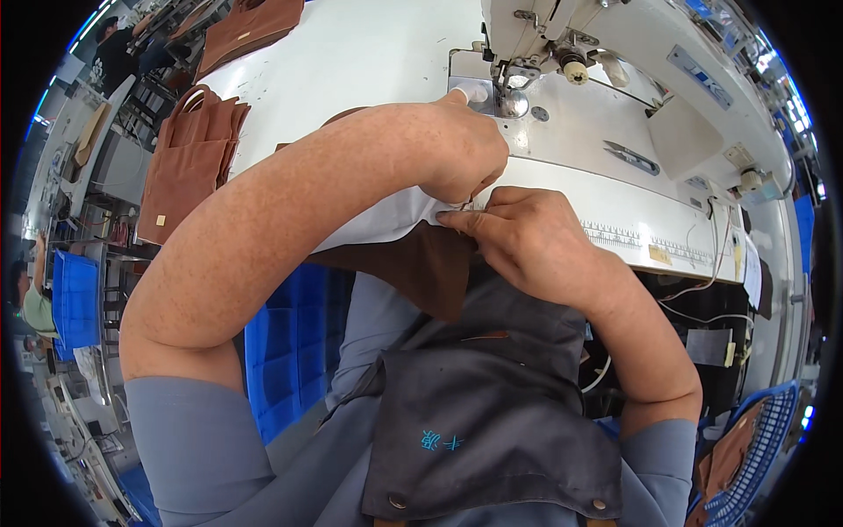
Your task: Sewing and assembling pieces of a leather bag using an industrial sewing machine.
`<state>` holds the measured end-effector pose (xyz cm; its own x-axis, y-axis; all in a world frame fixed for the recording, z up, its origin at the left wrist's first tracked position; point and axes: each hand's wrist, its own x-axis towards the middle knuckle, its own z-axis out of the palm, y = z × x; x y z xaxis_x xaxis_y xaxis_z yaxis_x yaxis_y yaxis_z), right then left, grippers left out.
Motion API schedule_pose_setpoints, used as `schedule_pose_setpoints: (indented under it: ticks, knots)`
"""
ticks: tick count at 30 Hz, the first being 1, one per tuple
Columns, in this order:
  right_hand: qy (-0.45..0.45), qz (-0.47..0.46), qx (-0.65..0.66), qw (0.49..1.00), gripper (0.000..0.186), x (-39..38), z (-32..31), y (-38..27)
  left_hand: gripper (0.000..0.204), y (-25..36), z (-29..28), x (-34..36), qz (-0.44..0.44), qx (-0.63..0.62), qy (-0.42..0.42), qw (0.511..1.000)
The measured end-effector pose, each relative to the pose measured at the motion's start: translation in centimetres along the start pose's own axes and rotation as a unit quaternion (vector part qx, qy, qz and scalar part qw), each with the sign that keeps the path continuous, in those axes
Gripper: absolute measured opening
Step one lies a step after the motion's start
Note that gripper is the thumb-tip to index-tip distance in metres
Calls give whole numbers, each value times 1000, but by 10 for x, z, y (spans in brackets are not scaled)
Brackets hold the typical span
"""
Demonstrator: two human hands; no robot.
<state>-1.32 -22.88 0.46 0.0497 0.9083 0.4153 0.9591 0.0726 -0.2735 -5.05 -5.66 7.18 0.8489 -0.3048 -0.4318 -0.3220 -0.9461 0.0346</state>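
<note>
At the sewing machine (711, 88), my left hand (465, 154) reaches over the bed, a white-wrapped fingertip beside the presser foot (502, 92); its other fingers curl down, their hold hidden. My right hand (527, 241) is just below and right, its bent fingers pinching the edge of a piece with a white face (378, 220) and a brown face (417, 272). This piece hangs over the table's front edge, partly covered by my left forearm. Silver thread snips (630, 156) lie right of the needle.
Brown bag pieces (189, 167) are stacked on the white table (351, 48) at left, more (246, 35) farther back. A blue crate (285, 342) stands below, a blue basket (746, 448) at lower right. Co-workers (114, 53) work at far left. A cable (702, 316) hangs under the machine.
</note>
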Motion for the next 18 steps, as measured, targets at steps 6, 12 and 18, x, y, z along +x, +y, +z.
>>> schedule_pose_setpoints:
  ticks: [6, 12, 18]
  knots:
    - [26, -182, -140, 973, 38, 3, 2, 14, 20, 6, -3, 3, -13, 33, -5, 999]
    - [78, -205, -183, 958, 26, 10, 10, 26, 13, -8, -5, 7, -29, 62, 37, 997]
    - [48, -147, -152, 976, 31, 9, 14, 38, 13, -14, 7, 18, -59, 48, 113, 991]
